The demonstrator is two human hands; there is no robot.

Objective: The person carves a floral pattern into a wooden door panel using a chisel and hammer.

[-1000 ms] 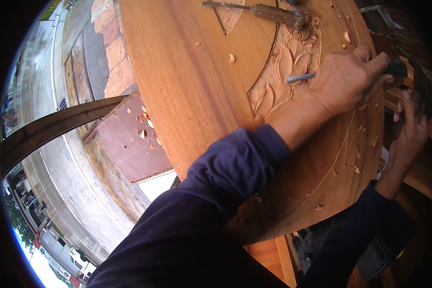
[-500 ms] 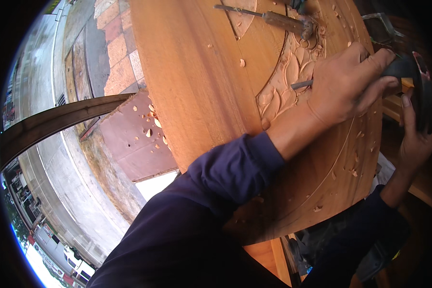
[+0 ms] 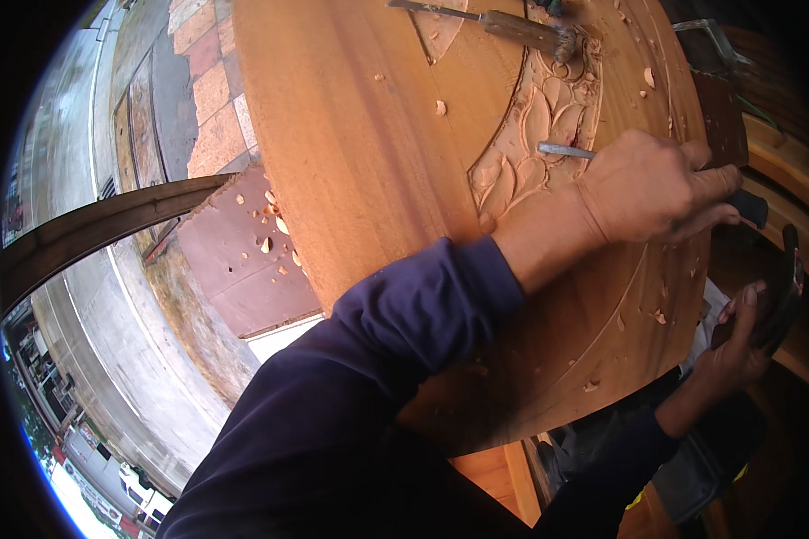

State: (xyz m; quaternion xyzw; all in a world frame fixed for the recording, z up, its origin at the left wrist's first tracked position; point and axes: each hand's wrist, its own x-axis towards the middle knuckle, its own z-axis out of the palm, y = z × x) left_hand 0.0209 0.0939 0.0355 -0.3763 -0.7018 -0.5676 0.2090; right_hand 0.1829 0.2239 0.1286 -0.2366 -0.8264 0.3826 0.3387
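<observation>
My left hand is closed around a chisel with a grey metal blade. The blade's tip lies over carved leaves on a wooden panel. From the far side of the fist, the chisel's dark handle end sticks out. Lower right, beyond the panel's edge, my right hand grips a dark mallet-like tool, apart from the chisel. Shadow and blur hide its exact shape. A second chisel with a wooden handle rests on the panel near the top.
Loose wood chips are scattered over the panel, and more lie on a brownish-purple surface at left. Dark containers and wooden pieces stand at the right. A street with a parked white vehicle appears beyond the left edge.
My right hand and the dark tool have moved down, away from the chisel's handle end. The left hand has shifted slightly downward, and more of the blade shows. The whole view has shifted slightly.
</observation>
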